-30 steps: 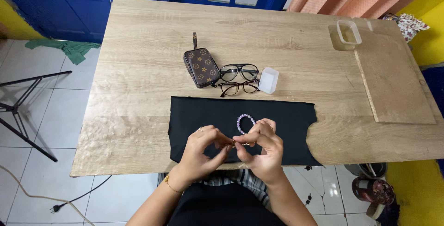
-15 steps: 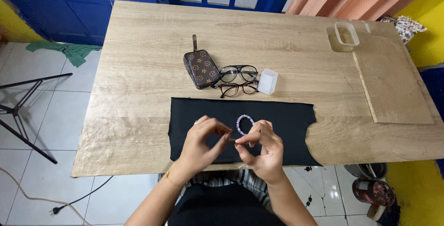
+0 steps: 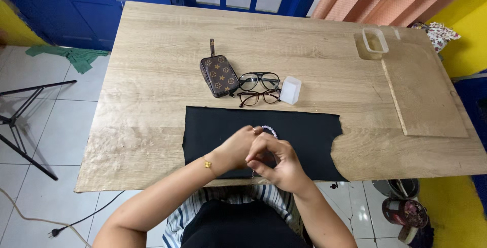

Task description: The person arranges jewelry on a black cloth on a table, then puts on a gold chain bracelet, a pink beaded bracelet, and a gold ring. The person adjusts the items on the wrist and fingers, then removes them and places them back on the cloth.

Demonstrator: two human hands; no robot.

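Carefully, your left hand [image 3: 234, 150] and right hand [image 3: 276, 161] press together, pinching a thin string at the lower centre of the frame over the black cloth [image 3: 309, 139], and I judge the pale bead bracelet [image 3: 269, 130] may slip if your fingers loosen.
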